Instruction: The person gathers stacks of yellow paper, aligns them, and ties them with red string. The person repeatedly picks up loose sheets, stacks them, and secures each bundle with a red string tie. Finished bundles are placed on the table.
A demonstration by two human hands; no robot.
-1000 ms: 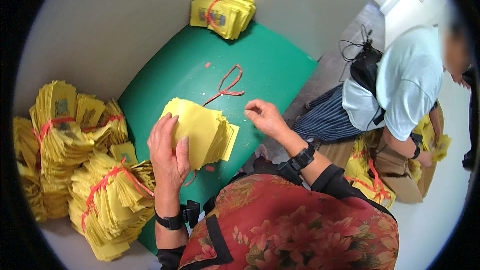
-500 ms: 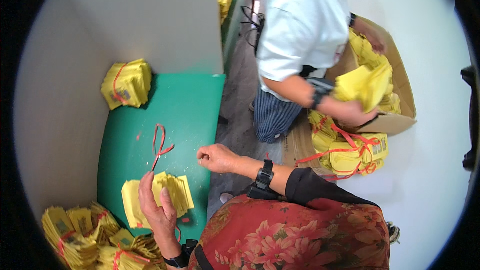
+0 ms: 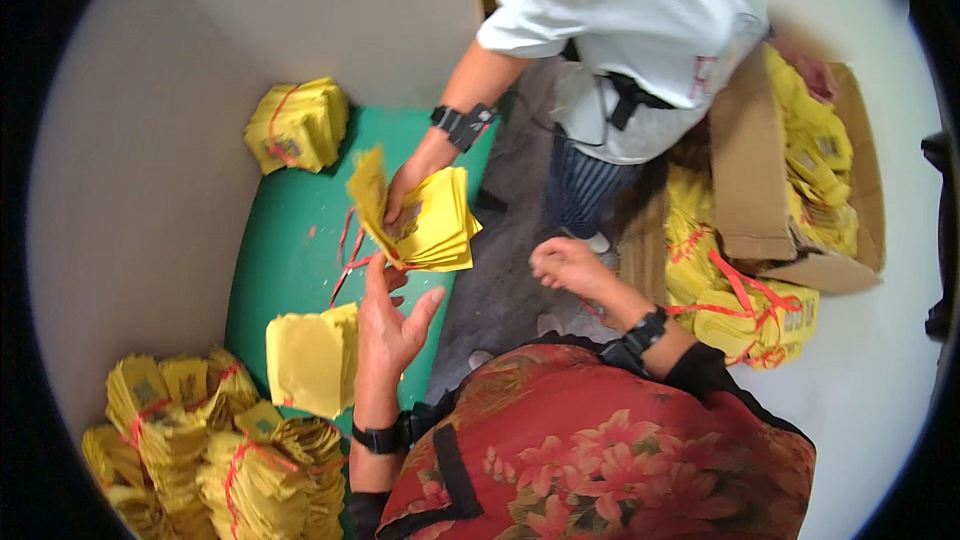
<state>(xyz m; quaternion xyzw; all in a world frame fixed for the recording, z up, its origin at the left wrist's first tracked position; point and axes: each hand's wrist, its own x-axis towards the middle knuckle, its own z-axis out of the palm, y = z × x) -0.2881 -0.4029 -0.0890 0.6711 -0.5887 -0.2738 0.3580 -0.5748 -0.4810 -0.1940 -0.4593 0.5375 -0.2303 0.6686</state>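
Note:
My left hand [image 3: 390, 325] is raised at the table's right side, fingers and thumb spread, holding nothing. Its fingertips come up to the lower edge of a bundle of yellow paper packets [image 3: 440, 225]; whether they touch cannot be made out. A co-worker's hand [image 3: 405, 190] presses on that bundle from above. Beside my left wrist lies a stack of plain yellow packets [image 3: 305, 365]. A red tie strip [image 3: 347, 258] lies on the green tabletop [image 3: 290, 250], partly behind the bundle. My right hand [image 3: 570, 265] hovers over the floor gap with fingers curled in; what they hold, if anything, is hidden.
Tied yellow bundles [image 3: 175, 440] are heaped at lower left, and another tied bundle [image 3: 298, 125] stands by the grey partition [image 3: 330, 10]. On the right are an open cardboard box [image 3: 750, 170] of packets and red-tied bundles [image 3: 755, 315]. The co-worker [image 3: 640, 30] stands across from me.
The co-worker has turned from the box and brought a yellow bundle over the table. My left hand has lifted off the stack and moved right; my right hand has drawn away rightward.

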